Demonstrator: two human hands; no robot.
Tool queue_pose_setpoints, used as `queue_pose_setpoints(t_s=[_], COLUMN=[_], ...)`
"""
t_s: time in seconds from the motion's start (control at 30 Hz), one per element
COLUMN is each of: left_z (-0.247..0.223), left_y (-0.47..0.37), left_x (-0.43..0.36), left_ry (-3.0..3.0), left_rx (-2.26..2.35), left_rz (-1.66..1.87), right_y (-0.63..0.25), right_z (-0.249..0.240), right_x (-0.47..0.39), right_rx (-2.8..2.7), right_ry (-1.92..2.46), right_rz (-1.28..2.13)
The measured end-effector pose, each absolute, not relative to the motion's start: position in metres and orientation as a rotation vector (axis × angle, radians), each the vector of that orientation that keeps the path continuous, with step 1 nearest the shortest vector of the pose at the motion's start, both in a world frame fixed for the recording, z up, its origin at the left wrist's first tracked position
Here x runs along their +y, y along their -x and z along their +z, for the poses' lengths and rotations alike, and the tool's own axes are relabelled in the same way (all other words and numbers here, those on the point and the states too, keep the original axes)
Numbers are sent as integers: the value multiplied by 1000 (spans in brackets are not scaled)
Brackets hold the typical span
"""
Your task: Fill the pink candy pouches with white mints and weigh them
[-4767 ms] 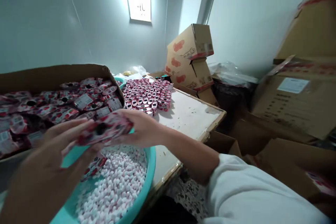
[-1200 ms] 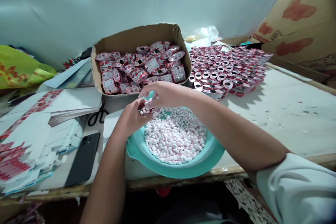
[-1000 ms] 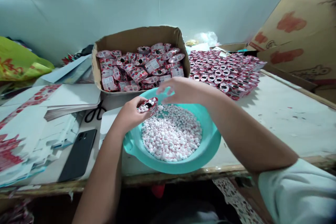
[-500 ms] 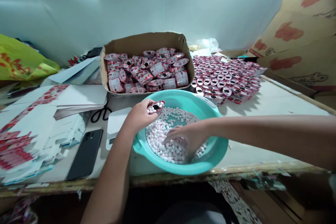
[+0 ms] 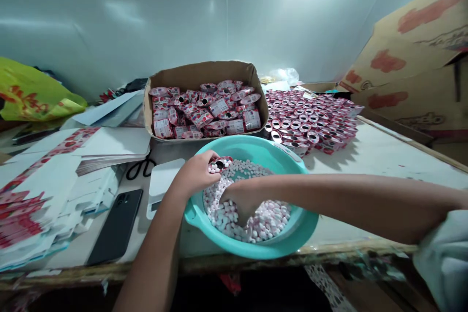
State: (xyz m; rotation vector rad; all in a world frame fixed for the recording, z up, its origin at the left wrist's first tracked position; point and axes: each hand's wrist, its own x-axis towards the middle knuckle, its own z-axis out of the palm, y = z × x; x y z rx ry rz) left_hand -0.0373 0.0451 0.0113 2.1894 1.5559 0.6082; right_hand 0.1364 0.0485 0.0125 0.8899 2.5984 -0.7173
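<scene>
My left hand (image 5: 199, 170) is closed around a small red-and-pink packet (image 5: 224, 160), holding it over the left rim of a turquoise basin (image 5: 292, 241). Several white pellets rest on the packet's top around a dark oval opening. Inside the basin lies a mass of small white pellets (image 5: 272, 219), which look like candies. My right hand (image 5: 244, 199) reaches in from the right, its fingers curled around a clump of these pellets; the fingertips are buried.
Behind the basin, a cardboard box (image 5: 148, 112) holds many similar packets. More packets (image 5: 314, 119) stand packed together at right. On the left lie a black phone (image 5: 116, 226), a white scale-like device (image 5: 164, 180), black scissors (image 5: 139, 168) and flat printed cartons (image 5: 113, 141).
My right hand has moved left and deeper into the pellets, its fingers now curling around some. My left hand still holds the packet near the rim. The camera view has tilted up slightly.
</scene>
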Motion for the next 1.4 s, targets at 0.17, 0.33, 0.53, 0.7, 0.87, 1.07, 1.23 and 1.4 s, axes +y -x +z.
queue_pose_setpoints(t_s=[0.17,0.33,0.53,0.7,0.87,1.07,1.23,1.4], left_z=[11,10,7,4,4,4,4,1], left_y=[39,39,39,40,39,40,40,40], left_x=[46,48,47,47,48,49,49,53], left_ry=[-2135,-2213,-2290,-2268,-2228,-2243,-2190,-2241], left_rx=[1499,1549,1549,1542,1567,1607,1606,1574], left_rz=[669,646,571,542,540,515,660,673], right_y=[-131,-132,-149,-144,-143,-158,-180,-172], right_z=[57,81,64,48,47,67,32,-18], right_x=[79,92,100,108,105,110,123,88], right_rx=[2653,2833,3097,3206,3190,3108,2706,2574], right_ry=[-826,-968,-954,-993,-1036,-1316,-1453,-1083], right_rz=[-650,-454,-525,-650,-744,-691,-394,-722])
